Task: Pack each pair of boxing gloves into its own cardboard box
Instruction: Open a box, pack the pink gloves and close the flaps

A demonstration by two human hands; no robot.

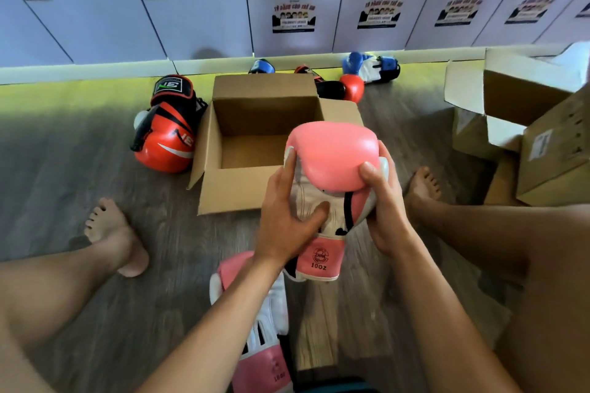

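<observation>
I hold a pink and white boxing glove (332, 163) upright in both hands, just in front of the near right corner of an open cardboard box (242, 182). My left hand (287, 217) grips its palm side and my right hand (383, 207) clasps its right side. The box's inside looks bare where I can see it. The matching pink glove (271, 319) lies on the floor under my left forearm. A red and black pair (169, 128) lies left of the box.
Red and black gloves (346, 88) and blue and white gloves (373, 67) lie behind the box by the locker wall (204, 16). More cardboard boxes (542, 143) are stacked at the right. My bare legs and feet (115, 233) flank the box on the wooden floor.
</observation>
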